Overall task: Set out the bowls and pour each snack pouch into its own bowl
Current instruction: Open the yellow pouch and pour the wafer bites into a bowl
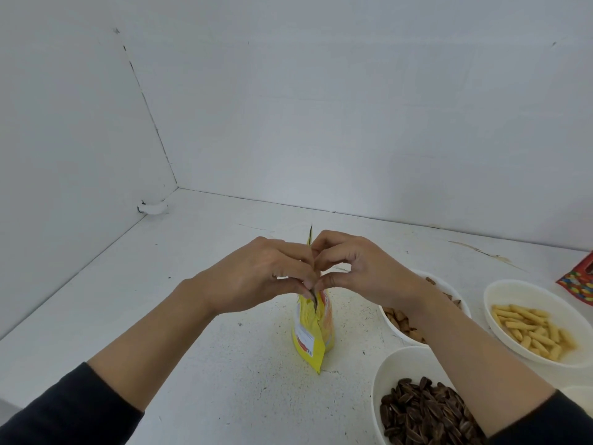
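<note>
A yellow snack pouch [312, 335] hangs upright just above the white table, seen edge-on. My left hand [256, 277] and my right hand [362, 271] both pinch its top edge between thumb and fingers, one on each side. A white bowl with dark sunflower seeds [426, 412] stands at the front right. Behind it a white bowl with brown snack pieces [402, 321] is partly hidden by my right forearm. Further right stands a white bowl with yellow stick snacks [539, 329].
A red pouch with coloured sweets on it [580, 281] lies at the right edge. The rim of another white bowl [580, 395] shows at the far right. White walls close off the table [179, 300] at the back and left.
</note>
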The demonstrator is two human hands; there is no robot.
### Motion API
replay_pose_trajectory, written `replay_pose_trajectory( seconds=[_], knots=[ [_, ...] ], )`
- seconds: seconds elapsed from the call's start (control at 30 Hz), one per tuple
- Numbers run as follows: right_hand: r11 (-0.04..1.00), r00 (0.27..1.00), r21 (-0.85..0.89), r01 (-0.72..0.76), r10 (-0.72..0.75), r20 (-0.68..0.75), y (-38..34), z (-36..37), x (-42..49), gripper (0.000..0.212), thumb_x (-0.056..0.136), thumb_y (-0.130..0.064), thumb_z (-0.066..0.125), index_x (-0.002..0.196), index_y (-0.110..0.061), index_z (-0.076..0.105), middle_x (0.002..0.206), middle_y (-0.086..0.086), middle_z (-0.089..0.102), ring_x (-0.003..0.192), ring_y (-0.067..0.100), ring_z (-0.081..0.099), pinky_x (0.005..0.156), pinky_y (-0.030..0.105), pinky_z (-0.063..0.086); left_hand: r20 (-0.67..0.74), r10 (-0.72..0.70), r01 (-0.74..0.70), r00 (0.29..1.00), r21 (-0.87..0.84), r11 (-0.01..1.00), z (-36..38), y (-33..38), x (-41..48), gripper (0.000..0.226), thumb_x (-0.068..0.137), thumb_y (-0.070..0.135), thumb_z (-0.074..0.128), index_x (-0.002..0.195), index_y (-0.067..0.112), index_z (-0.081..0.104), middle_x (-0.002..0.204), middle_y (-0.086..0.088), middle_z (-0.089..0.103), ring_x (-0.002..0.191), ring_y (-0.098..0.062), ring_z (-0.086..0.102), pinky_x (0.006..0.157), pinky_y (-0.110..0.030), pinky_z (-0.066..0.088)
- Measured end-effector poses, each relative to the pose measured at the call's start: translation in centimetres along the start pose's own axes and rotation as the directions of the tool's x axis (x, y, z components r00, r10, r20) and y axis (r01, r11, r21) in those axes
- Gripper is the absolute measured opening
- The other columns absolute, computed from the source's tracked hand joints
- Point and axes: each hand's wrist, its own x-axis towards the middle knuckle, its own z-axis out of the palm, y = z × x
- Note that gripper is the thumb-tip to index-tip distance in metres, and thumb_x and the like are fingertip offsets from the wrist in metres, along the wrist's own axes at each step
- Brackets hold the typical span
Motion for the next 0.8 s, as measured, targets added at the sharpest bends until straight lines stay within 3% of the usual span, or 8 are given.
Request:
replay_pose_trajectory(
  seconds=[0.17,0.3,0.43,0.57,0.7,0.8],
  knots=[
    [0.996,1.000,-0.091,0.000,0.002,0.019,-0.2,-0.5,-0.2,0.005,0.085,-0.012,0.079,0.087,-0.013,0.074,0.105,-0.011,0.059,0.106,0.015,0.059,0.091,0.024,0.049,0.034,-0.041,0.039,0.999,0.063,0.997,-0.3,-0.4,-0.5,0.008,0.095,0.022,0.071,0.095,0.015,0.074,0.098,0.011,0.066,0.084,-0.009,0.064,0.070,-0.032,0.053],
    [0.992,1.000,-0.125,-0.004,0.002,-0.019,-0.4,-1.3,-0.7,0.011,0.089,-0.007,0.074,0.085,-0.015,0.068,0.107,-0.014,0.062,0.106,0.015,0.060,0.084,0.025,0.050,0.009,-0.095,0.094,0.995,0.097,0.991,-1.8,-0.9,-1.8,0.012,0.096,0.028,0.067,0.093,0.017,0.070,0.104,0.010,0.062,0.084,-0.008,0.061,0.070,-0.024,0.049],
    [0.982,0.999,-0.188,-0.026,0.020,-0.037,-0.4,-1.0,-0.8,0.009,0.096,-0.008,0.066,0.092,-0.016,0.061,0.097,-0.015,0.064,0.094,0.012,0.060,0.077,0.028,0.047,0.027,-0.173,0.171,0.985,0.070,0.983,-2.3,-1.2,-2.8,0.015,0.098,0.030,0.063,0.091,0.018,0.062,0.101,0.015,0.066,0.083,-0.010,0.063,0.069,-0.022,0.049],
    [0.975,0.998,-0.221,-0.011,-0.003,-0.065,-0.4,-0.4,-0.7,0.011,0.095,-0.013,0.068,0.093,-0.019,0.060,0.090,-0.009,0.061,0.086,0.017,0.057,0.080,0.035,0.050,0.021,-0.230,0.226,0.973,0.100,0.969,-2.5,-1.5,-3.1,0.016,0.098,0.037,0.061,0.098,0.021,0.062,0.091,0.017,0.064,0.073,-0.006,0.060,0.063,-0.007,0.040],
    [0.959,0.998,-0.284,0.022,-0.037,-0.048,0.0,-0.5,-0.7,0.009,0.096,-0.010,0.066,0.100,-0.016,0.071,0.094,-0.007,0.063,0.088,0.014,0.054,0.074,0.020,0.044,0.010,-0.235,0.229,0.972,0.189,0.955,-2.8,-1.8,-3.2,0.025,0.101,0.050,0.053,0.112,0.031,0.066,0.102,0.021,0.064,0.073,-0.010,0.056,0.066,-0.020,0.045],
    [0.940,0.999,-0.338,0.044,-0.049,-0.007,0.0,-0.9,-0.8,0.012,0.098,-0.007,0.062,0.101,-0.013,0.072,0.098,-0.007,0.062,0.092,0.012,0.055,0.077,0.023,0.045,0.021,-0.253,0.240,0.967,0.254,0.937,-3.3,-2.1,-3.6,0.036,0.099,0.059,0.043,0.111,0.037,0.068,0.098,0.019,0.064,0.075,-0.004,0.055,0.065,-0.023,0.043]
  ],
)
